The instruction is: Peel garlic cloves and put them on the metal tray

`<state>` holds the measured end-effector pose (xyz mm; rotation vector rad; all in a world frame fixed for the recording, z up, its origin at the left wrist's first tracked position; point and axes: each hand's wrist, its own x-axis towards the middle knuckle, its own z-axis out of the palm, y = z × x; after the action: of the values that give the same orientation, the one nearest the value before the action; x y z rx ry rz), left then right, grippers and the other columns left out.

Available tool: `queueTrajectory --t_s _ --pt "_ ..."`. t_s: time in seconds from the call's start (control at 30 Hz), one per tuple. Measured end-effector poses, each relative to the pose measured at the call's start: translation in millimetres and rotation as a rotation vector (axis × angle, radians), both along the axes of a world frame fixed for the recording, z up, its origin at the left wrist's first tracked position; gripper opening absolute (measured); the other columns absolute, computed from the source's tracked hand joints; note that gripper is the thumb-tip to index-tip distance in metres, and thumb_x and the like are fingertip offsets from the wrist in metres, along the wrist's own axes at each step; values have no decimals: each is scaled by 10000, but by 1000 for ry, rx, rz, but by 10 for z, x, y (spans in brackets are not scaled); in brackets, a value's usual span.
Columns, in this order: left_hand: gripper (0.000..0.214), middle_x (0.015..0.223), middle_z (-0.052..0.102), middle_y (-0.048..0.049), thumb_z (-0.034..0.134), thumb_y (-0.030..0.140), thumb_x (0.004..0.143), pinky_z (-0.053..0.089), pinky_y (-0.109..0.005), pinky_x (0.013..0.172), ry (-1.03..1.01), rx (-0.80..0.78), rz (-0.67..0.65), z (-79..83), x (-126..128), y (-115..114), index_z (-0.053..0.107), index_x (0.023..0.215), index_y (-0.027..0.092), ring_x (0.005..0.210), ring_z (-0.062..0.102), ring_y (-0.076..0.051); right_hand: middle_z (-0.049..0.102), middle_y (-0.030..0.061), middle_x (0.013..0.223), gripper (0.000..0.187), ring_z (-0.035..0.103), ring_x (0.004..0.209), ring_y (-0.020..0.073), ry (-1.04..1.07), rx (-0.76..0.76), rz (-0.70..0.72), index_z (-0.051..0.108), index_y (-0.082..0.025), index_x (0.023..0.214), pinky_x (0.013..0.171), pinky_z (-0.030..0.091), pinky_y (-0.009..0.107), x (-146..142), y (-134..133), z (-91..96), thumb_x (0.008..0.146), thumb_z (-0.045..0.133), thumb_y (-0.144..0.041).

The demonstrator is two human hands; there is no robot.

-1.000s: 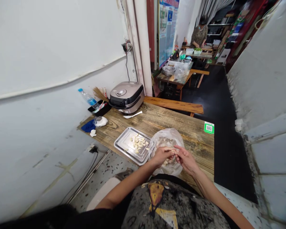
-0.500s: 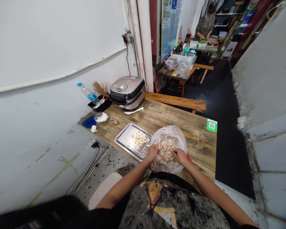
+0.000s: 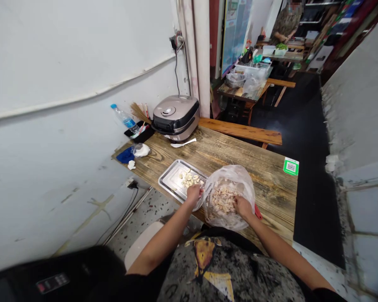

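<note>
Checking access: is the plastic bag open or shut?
Open: the plastic bag has its mouth spread wide, exposing the garlic inside, beside the right hand.

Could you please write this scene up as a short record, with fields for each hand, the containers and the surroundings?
Left hand: over the right part of the metal tray, near the pale cloves; whether it holds anything is unclear
Right hand: inside the plastic bag, fingers at the pale pieces
Tray contents: pale cloves, loosely scattered
Bag: open at the top, right of the tray
Surface: wooden table
Behind the tray: white utensil, then rice cooker
Background: another person at a far table
</note>
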<state>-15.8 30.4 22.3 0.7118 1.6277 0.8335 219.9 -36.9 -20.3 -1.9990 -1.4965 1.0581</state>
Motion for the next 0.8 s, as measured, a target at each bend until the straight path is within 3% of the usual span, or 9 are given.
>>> queueTrajectory --t_s 0.17,0.27,0.33,0.53,0.7,0.8 --pt "182 507 560 11 577 244 678 384 -202 474 -98 58 -289 -25 277 -249 645 778 108 433 473 -86 565 18 615 132 568 641 173 319 -18 -114 502 -188 685 610 428 283 -101 -11 93 722 514 -314" --pt "263 625 627 -8 594 265 662 425 -216 537 -105 206 -540 -17 424 -349 659 875 125 509 531 -104 594 24 633 220 597 630 172 567 -34 -161 497 -197 711 597 476 301 -180 -31 217 739 503 -416" --pt "285 721 661 -28 585 293 676 441 -224 575 -75 293 -621 16 513 -402 662 900 136 574 563 -119 615 28 666 253 612 650 169 739 -30 -196 505 -201 712 610 495 301 -213 -51 317 704 563 -446" --pt "229 763 687 -36 545 306 720 447 -234 679 55 477 -644 209 705 -502 694 824 167 694 599 -150 590 -15 563 280 568 495 114 1102 -84 -352 556 -182 717 494 475 237 -238 -103 558 612 711 -390" --pt "258 777 692 -47 551 336 719 457 -238 658 63 439 -577 314 777 -541 691 845 159 659 605 -151 610 -10 568 279 569 495 107 1137 -45 -417 579 -167 682 496 472 225 -221 -129 657 566 751 -352" --pt "248 723 685 -40 542 335 721 462 -237 639 41 396 -562 354 782 -541 692 803 156 627 601 -148 640 -8 631 287 591 548 109 1140 -1 -371 613 -178 766 573 490 243 -198 -150 693 582 739 -358"
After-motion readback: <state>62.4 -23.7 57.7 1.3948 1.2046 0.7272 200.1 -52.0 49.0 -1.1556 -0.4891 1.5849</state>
